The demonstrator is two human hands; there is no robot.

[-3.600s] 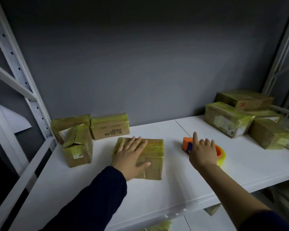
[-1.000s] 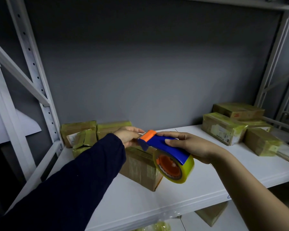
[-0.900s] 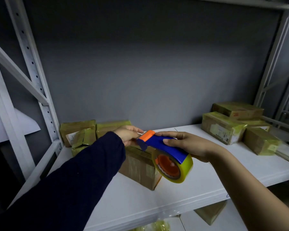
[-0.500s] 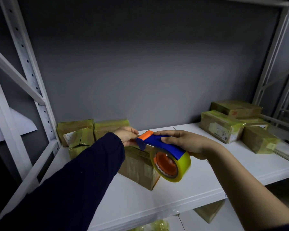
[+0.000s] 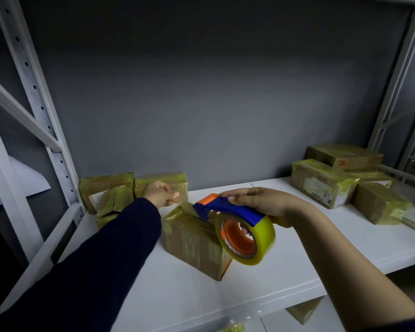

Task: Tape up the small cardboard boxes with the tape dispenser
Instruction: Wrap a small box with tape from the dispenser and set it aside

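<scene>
Left hand [image 5: 162, 194] pinched the tape end [image 5: 184, 203], right hand [image 5: 268, 204] gripped the dispenser [image 5: 235, 213] above the near box [image 5: 192, 243], whose taping seemed barely begun.

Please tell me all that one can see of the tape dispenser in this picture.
The tape dispenser has a blue, plastic-looking body with an orange tip, and it carries a yellowish clear roll on an orange core. The right hand grips it in the air, tilted, with the tip pointing left, close over the middle box. A tape strip seems to run from the tip to the left hand, which pinches it.
</scene>
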